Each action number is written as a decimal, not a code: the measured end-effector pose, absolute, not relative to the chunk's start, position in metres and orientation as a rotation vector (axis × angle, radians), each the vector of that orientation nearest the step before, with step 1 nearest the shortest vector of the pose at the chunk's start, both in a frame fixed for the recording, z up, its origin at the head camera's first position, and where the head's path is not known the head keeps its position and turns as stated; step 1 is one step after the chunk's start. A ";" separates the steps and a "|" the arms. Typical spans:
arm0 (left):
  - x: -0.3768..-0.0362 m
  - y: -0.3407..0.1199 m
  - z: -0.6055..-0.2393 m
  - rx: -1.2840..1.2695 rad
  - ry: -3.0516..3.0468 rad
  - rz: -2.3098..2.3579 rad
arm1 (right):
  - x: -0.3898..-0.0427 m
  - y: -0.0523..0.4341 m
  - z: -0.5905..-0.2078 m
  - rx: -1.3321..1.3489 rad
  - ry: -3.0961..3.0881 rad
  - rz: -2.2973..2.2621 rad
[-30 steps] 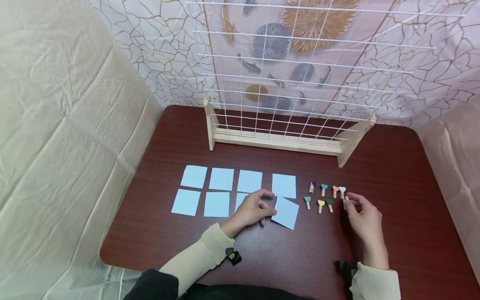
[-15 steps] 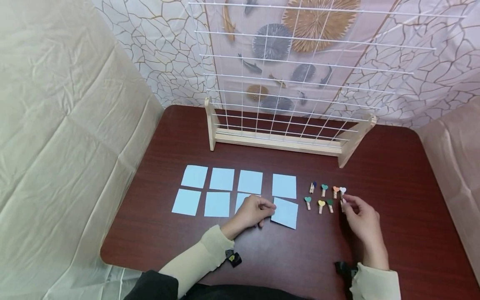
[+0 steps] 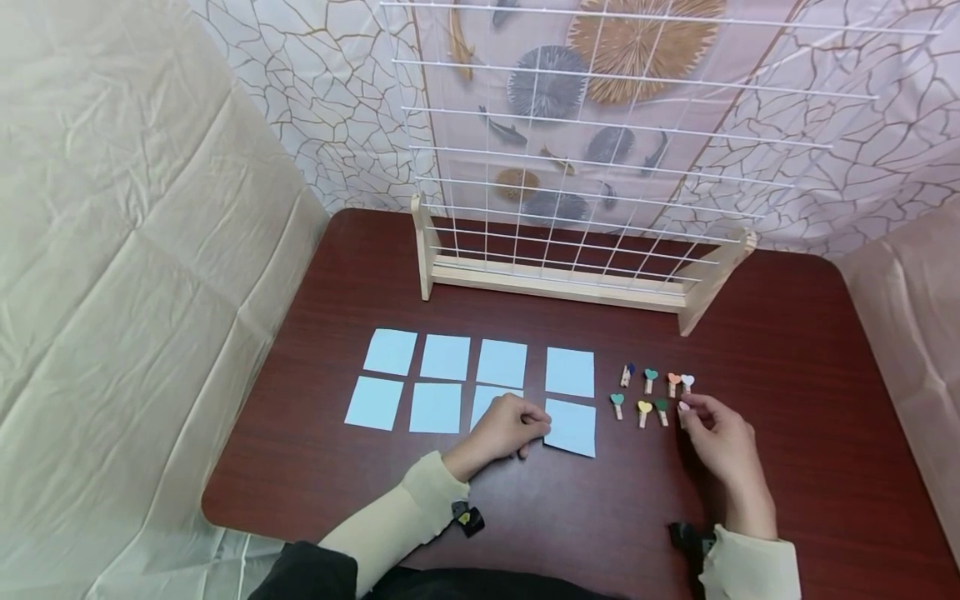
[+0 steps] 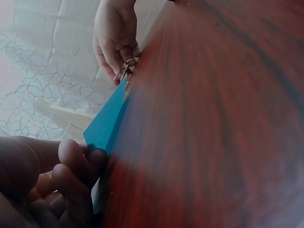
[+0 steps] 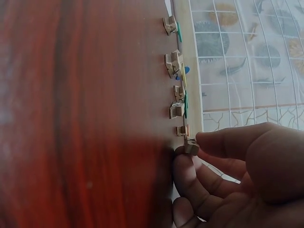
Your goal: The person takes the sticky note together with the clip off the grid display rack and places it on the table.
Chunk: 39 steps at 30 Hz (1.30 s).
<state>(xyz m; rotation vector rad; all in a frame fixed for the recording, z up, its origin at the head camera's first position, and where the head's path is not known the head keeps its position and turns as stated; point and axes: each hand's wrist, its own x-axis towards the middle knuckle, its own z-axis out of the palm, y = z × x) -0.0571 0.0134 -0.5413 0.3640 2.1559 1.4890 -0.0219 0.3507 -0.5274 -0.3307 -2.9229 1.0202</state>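
Observation:
At the right end of the near row, my left hand (image 3: pixel 508 425) pinches the left edge of a light blue square paper (image 3: pixel 572 427). In the left wrist view this blue paper (image 4: pixel 107 121) slants up off the table from thumb and fingertip. My right hand (image 3: pixel 723 435) pinches a small wooden clothespin (image 3: pixel 683 407) with a pale heart, just right of the other pegs. Seen from the right wrist, the clothespin (image 5: pixel 191 147) sits between thumb and forefinger, close to the tabletop. Several heart-topped clothespins, among them a yellow one (image 3: pixel 643 410) and an orange one (image 3: pixel 672 381), lie between the hands.
More blue squares (image 3: pixel 445 357) lie in two rows to the left; my left hand partly covers one (image 3: pixel 491 398). Behind them a white wire grid rack (image 3: pixel 555 287) stands on a wooden base. The dark red-brown table (image 3: pixel 300 350) has curtains on its sides.
The paper in my left hand has turned to line up straighter with its row. My right hand has shifted slightly left with the clothespin, which has come away from the white-heart peg.

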 end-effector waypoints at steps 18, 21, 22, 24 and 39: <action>-0.061 0.016 -0.546 0.503 2.250 1.384 | -0.022 0.351 -0.529 -0.207 -2.958 0.953; -0.060 0.015 -0.547 0.525 2.249 1.388 | -0.021 0.350 -0.529 -0.203 -2.950 0.956; -0.060 0.015 -0.547 0.533 2.246 1.391 | -0.021 0.350 -0.529 -0.209 -2.949 0.958; -0.059 0.014 -0.547 0.550 2.243 1.398 | -0.021 0.350 -0.529 -0.231 -2.945 0.964; -0.052 0.007 -0.538 0.670 2.313 1.379 | -0.023 0.349 -0.528 -0.276 -2.950 0.976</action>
